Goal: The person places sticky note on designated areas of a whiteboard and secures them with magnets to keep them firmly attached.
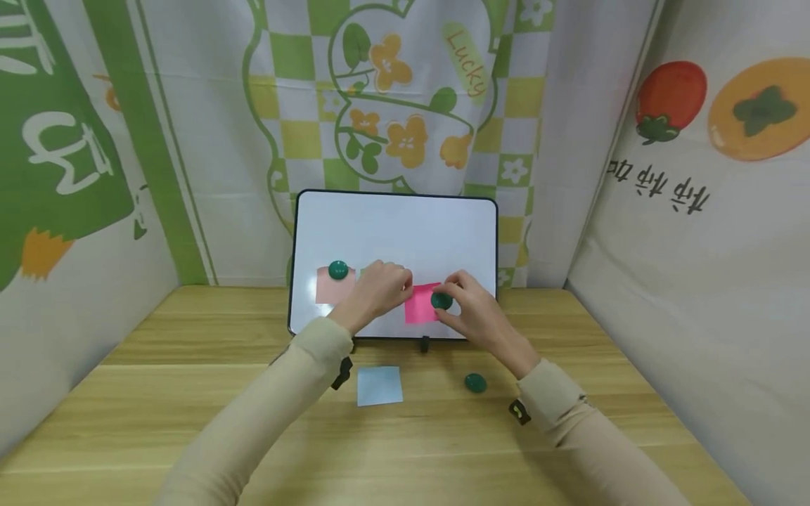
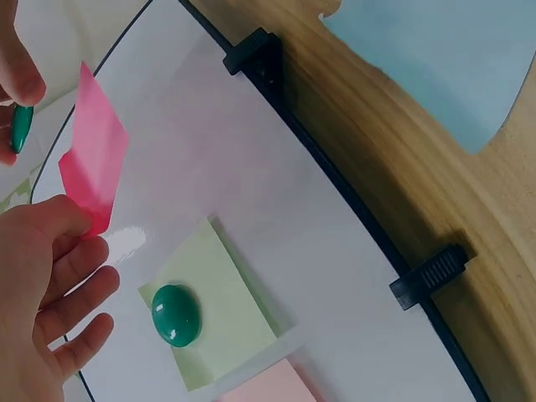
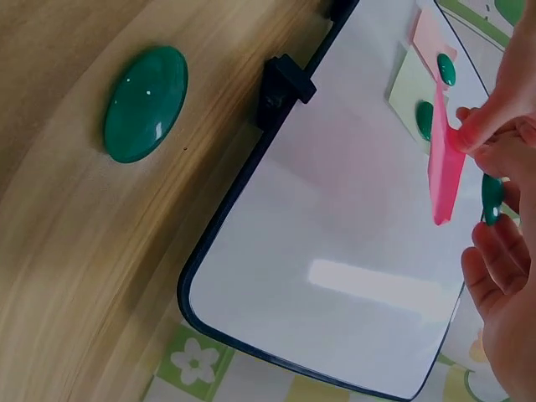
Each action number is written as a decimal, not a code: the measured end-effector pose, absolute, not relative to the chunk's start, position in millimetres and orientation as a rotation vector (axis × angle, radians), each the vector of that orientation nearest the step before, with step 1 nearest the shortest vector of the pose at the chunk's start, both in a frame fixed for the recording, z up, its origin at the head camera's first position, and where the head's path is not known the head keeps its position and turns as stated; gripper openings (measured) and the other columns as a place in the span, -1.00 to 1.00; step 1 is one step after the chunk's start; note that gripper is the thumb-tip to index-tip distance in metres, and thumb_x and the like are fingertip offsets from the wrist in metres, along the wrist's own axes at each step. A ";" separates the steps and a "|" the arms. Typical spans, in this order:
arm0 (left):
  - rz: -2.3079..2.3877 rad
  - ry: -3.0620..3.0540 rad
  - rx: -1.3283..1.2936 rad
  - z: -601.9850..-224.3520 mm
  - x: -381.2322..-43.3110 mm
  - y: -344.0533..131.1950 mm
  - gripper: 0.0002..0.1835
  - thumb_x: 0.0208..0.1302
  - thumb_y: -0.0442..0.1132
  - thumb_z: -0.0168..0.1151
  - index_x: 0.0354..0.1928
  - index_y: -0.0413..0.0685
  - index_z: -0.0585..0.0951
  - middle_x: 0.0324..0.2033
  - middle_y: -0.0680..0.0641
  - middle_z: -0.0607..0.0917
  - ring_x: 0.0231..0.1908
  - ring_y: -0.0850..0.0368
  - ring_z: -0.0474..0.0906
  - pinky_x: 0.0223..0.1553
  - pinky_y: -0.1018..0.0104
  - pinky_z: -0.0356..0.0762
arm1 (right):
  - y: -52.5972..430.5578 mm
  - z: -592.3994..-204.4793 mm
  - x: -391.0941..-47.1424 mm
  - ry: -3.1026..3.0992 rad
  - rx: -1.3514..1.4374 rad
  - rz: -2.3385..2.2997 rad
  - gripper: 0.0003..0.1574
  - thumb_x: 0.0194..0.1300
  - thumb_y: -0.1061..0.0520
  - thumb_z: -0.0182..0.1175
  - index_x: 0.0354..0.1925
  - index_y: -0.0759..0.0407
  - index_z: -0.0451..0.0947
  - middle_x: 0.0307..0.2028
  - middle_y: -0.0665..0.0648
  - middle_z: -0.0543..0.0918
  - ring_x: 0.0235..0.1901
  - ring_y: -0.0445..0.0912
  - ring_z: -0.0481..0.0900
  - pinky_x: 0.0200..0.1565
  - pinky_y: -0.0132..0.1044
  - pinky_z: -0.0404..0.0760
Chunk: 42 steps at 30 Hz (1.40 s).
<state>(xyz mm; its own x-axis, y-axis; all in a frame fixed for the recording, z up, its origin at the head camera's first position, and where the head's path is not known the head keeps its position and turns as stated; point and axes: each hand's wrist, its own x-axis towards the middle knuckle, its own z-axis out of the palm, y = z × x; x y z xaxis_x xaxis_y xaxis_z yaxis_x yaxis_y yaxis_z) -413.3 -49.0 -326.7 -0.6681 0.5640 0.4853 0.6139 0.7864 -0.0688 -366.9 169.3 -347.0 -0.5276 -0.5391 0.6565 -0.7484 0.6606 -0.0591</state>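
We judge the pale pink note (image 1: 328,291) and light green note (image 2: 232,311) done, each under a green magnet (image 1: 338,270) on the whiteboard (image 1: 392,232). Our left grip (image 1: 378,287) pinches the bright pink note (image 1: 419,306), seemingly unpinned; the blue note (image 1: 380,386) waits on the worktop (image 1: 190,337). Our right grip (image 1: 474,310) pinches another magnet (image 1: 441,301), a spare magnet (image 1: 475,383) lying below.

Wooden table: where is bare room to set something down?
Bare wood lies between the left sleeve and left curtain, and between the right sleeve and right curtain. Crowded: below the whiteboard, around blue note and loose green magnet.
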 end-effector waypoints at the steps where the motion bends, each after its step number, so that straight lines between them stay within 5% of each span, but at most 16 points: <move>1: -0.124 -2.460 -0.878 -325.8 -414.8 -48.6 -0.85 0.30 -0.24 0.25 -0.36 -0.11 0.74 -0.53 -0.02 0.73 -0.59 0.19 0.51 -0.48 0.37 0.53 | 168.4 -347.0 -368.5 -2.257 0.982 0.449 -0.55 0.09 0.18 0.49 -0.03 0.23 0.65 -0.14 0.16 0.54 -0.19 -0.07 0.52 -0.18 -0.29 0.63; 42: 0.233 -2.412 -0.619 -331.3 -445.9 -26.5 -0.85 0.38 -0.24 0.19 -0.29 -0.10 0.70 -0.47 -0.06 0.73 -0.37 0.04 0.66 -0.19 0.14 0.58 | 142.8 -349.8 -429.7 -2.304 0.769 0.390 -0.62 0.19 0.20 0.39 -0.01 0.24 0.64 -0.09 0.23 0.55 -0.13 0.03 0.54 -0.15 -0.22 0.64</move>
